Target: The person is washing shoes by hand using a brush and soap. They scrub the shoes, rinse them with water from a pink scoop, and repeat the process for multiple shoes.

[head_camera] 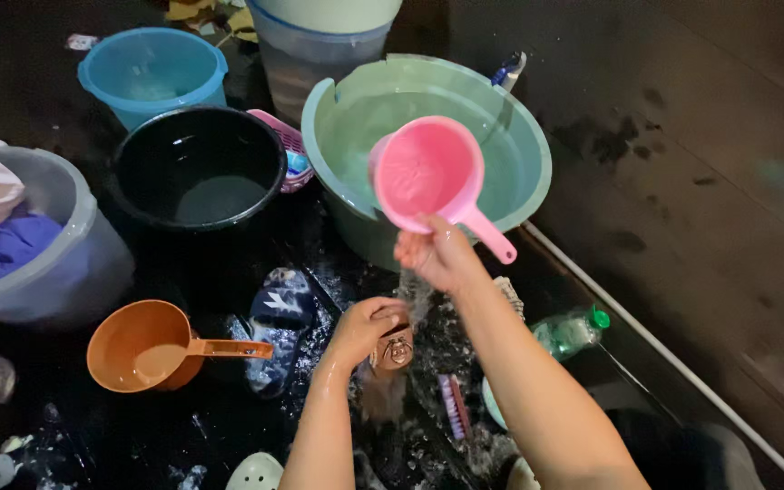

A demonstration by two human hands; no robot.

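The person is crouching over a wet, dark floor (700, 181), and nearest to them the left hand (367, 328) is reaching in from 6 o'clock, forearm angling up and a little to the right. Its fingers are curling shut around a small brown shoe (392, 352), which is hanging toe-down so that its long axis is running roughly 12 to 6. The shoe is sitting just at 4 o'clock of the knuckles, touching the palm side of the hand.

Directly above it, at 1 o'clock of the left hand, the right hand (439, 254) is coming in along a long forearm from 5 o'clock, wrist bent over. Its fingers are clamping the neck of a pink dipper (430, 174); the bowl is tipping toward 11 o'clock while the handle is pointing away to 4 o'clock. Water is falling from below the right hand onto the shoe, so the dipper is standing straight over the thing being rinsed, with only a short gap between the two hands.

Just at 4 o'clock of the shoe a scrubbing brush (454, 406) is lying on the floor, and a clear bottle with a green cap (573, 331) is lying farther out at 3 o'clock. At 9 o'clock a dark blue slipper (280, 318) is resting beside an orange dipper (142, 345).

Farther off, behind the pink dipper, a green basin (519, 136) is holding water. A black bucket (197, 168) is standing at its 9 o'clock, a blue bucket (151, 68) beyond that, and a grey tub of clothes (74, 245) at the far left.
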